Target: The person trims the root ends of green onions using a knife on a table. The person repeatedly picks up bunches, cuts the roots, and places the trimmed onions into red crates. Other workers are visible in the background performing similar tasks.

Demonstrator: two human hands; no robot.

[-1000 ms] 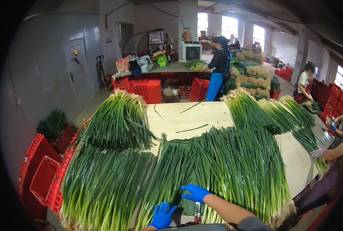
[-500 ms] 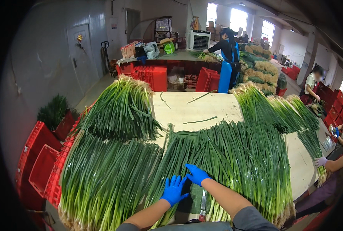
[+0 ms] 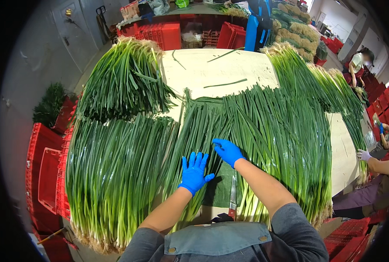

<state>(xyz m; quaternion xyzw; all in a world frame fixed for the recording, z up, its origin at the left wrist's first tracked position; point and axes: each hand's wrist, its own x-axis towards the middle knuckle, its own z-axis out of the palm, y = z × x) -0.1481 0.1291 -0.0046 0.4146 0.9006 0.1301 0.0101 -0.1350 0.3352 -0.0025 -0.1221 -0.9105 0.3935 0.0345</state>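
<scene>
My left hand (image 3: 195,174) in a blue glove lies with fingers spread on the middle band of long green onion leaves (image 3: 198,131). My right hand (image 3: 227,151), also blue-gloved, is just right of it, fingers apart and slightly bent at the leaves, holding nothing visible. Below and between my forearms a knife (image 3: 233,196) with a red handle lies near a dark green mat (image 3: 217,190). Broad bunches of green onions (image 3: 115,187) cover the left and right of the pale board (image 3: 216,67), with more bunches along its far corners.
Red crates (image 3: 46,174) stand at the left and behind the table (image 3: 164,35). A co-worker's gloved hand (image 3: 363,155) touches onions at the right edge. Other people (image 3: 357,63) work farther right, and one in blue (image 3: 257,26) stands behind the board beside stacked onion bundles (image 3: 295,30).
Both my hands have moved forward over the middle leaves, the left one rising from the near edge with fingers spread. The view has tilted down, so more of my arms and apron shows.
</scene>
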